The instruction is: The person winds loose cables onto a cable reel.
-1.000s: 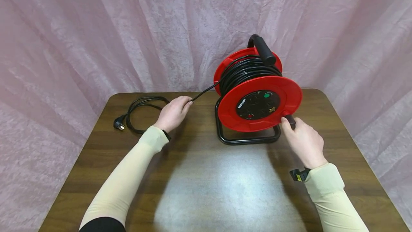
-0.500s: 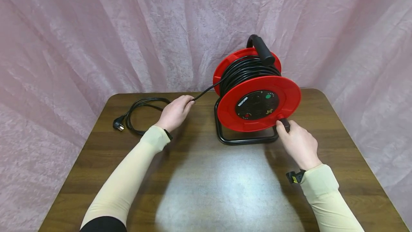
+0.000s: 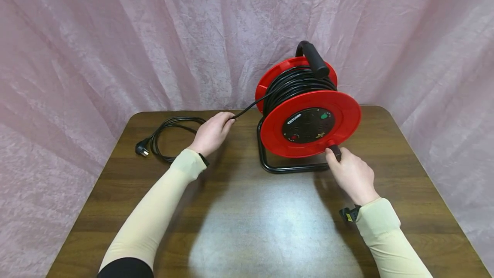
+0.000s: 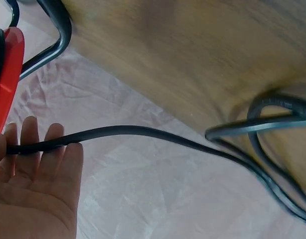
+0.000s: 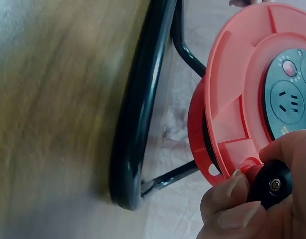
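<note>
A red cable reel (image 3: 347, 110) wound with black cable stands on a black tube frame (image 3: 293, 169) right of the table's middle. My right hand (image 3: 352, 173) grips the black crank knob (image 5: 270, 185) low on its front disc, thumb and fingers curled round it in the right wrist view. My left hand (image 3: 211, 133) pinches the cable (image 4: 128, 130) left of the reel; in the left wrist view it runs across the fingers under the thumb. From the reel to that hand the cable is fairly straight. Beyond the hand, loose loops (image 3: 170, 120) end in a black plug (image 3: 142, 147).
The wooden table (image 3: 247, 209) reaches to a pink curtain (image 3: 193, 37) hanging close behind its back edge. A black carrying handle (image 3: 316, 60) rises over the reel. Sockets (image 5: 286, 102) and a green button (image 3: 323, 116) sit on the reel's dark centre panel.
My right hand has carried the knob left and slightly down, and the reel's front disc has turned clockwise with it. The left hand has shifted slightly right and up, still holding the cable.
</note>
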Tool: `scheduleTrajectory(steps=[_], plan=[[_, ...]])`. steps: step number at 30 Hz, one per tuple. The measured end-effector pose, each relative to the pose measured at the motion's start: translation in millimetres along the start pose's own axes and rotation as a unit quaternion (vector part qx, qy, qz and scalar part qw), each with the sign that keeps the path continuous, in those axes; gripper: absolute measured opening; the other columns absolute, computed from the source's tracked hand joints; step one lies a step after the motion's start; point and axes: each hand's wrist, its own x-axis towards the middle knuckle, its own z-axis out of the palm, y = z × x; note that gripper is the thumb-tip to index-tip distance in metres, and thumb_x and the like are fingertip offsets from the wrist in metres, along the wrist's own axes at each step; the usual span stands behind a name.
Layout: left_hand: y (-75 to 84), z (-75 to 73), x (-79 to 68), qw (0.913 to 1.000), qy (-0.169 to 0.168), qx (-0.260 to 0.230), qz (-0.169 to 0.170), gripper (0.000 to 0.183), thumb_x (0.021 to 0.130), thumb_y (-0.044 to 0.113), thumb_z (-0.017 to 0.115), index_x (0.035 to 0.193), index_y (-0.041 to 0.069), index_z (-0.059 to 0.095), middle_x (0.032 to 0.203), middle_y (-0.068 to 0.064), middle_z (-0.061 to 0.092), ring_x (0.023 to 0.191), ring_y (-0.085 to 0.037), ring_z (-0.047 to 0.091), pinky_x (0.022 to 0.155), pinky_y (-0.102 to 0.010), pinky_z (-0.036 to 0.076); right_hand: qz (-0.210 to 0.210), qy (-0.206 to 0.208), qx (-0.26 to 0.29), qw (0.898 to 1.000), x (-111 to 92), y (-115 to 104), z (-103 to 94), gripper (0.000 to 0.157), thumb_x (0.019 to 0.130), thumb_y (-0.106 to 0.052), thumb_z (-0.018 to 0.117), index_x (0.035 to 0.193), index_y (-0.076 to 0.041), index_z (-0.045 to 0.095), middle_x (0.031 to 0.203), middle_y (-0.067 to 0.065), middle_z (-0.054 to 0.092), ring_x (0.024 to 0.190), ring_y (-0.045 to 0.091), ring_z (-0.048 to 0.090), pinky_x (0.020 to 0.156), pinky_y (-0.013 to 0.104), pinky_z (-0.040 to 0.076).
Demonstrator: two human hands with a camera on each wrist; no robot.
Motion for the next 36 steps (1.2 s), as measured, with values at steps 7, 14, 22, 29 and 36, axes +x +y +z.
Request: scheduleTrajectory(steps=[7, 14, 22, 29, 36], plan=[[4.3, -0.2, 2.7, 1.0, 0.002, -0.006, 0.001, 0.026, 0.11, 0.026, 0.051, 0.128, 0.013, 0.066, 0.117, -0.001, 0.066, 0.108, -0.02, 0.064, 0.091, -0.043, 0.051, -0.007, -0.001, -0.002, 1.0, 0, -2, 5.7, 0.059, 0.104, -0.06, 0.03, 0.08, -0.013, 0.056, 0.071, 0.008, 0.062, 0.075, 0.038, 0.065, 0.051, 0.044, 0.041], [4.8, -2.7, 2.3, 0.9999, -0.003, -0.009, -0.004, 0.027, 0.111, 0.028, 0.05, 0.128, 0.015, 0.066, 0.116, 0.001, 0.066, 0.105, -0.018, 0.063, 0.088, -0.042, 0.052, -0.008, 0.0, 0.004, 1.0, 0, -3, 8.7, 0.057, 0.104, -0.059, 0.031, 0.078, -0.013, 0.054, 0.068, 0.008, 0.06, 0.074, 0.039, 0.065, 0.052, 0.043, 0.041], [-0.5, -5.4, 1.0, 0.9998, -0.005, -0.005, -0.016, 0.027, 0.111, 0.031, 0.049, 0.129, 0.02, 0.066, 0.118, 0.002, 0.065, 0.105, -0.017, 0.063, 0.086, -0.043, 0.052, -0.01, -0.006, 0.002, 1.0, 1, -3, 13.9, 0.058, 0.104, -0.06, 0.031, 0.08, -0.013, 0.056, 0.073, 0.01, 0.063, 0.078, 0.041, 0.066, 0.053, 0.045, 0.042], [-0.6, -5.6, 4.2, 0.9998, -0.007, -0.008, -0.017, 0.026, 0.111, 0.031, 0.048, 0.129, 0.022, 0.065, 0.115, 0.003, 0.064, 0.099, -0.015, 0.062, 0.082, -0.041, 0.051, -0.011, -0.001, 0.006, 1.0, 1, -3, 16.1, 0.057, 0.104, -0.059, 0.032, 0.079, -0.014, 0.055, 0.071, 0.01, 0.063, 0.077, 0.041, 0.066, 0.053, 0.044, 0.043], [-7.8, -2.3, 1.6, 0.9986, -0.032, -0.009, -0.042, 0.027, 0.111, 0.031, 0.047, 0.129, 0.019, 0.064, 0.119, -0.001, 0.064, 0.101, -0.017, 0.062, 0.083, -0.042, 0.051, -0.015, -0.004, 0.008, 1.0, 0, -4, 19.5, 0.057, 0.104, -0.059, 0.033, 0.078, -0.014, 0.055, 0.068, 0.007, 0.06, 0.074, 0.038, 0.065, 0.052, 0.043, 0.041]])
